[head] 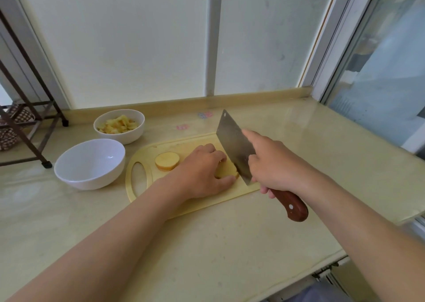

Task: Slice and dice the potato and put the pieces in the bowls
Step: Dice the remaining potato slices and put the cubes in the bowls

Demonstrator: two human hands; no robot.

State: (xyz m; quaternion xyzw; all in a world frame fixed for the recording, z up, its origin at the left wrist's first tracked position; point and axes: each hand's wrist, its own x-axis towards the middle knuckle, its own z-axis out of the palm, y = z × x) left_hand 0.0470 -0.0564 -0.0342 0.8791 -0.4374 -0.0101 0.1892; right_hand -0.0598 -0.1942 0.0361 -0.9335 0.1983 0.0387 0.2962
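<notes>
Head view, looking down over both forearms. Roughly midway through, by the look of it. At the back, far round white ceramic bowl already loaded with small yellow diced potato pieces. Nearer, near round white ceramic bowl holding nothing yet, presumably meant for the slices.

On the pale yellow plastic cutting board with an oval handle hole, one thick round potato slice with skin round its edge, lying flat and free just left of the left hand. Under that hand, the pale potato chunk, pinned to the board, fingers curled over its top and thumb against its near side: a firm hold on the chunk.

Right hand wrapped round the reddish-brown wooden handle of a broad rectangular steel cleaver, index finger stretched along the flat of the blade, the rest grasping the handle. Blade edge down at the chunk's right end; impossible to tell whether already biting in.

Left to do, judging from this: finish slicing the chunk, then move the slices into the near bowl.

Surface: a glossy cream stone-look desk, with small pink and purple stickers near the back upstand. Behind, frosted window panels in white frames. Off to the right, a clear glass pane. At the left edge, a dark metal rack with something chequered on its lower shelf.
</notes>
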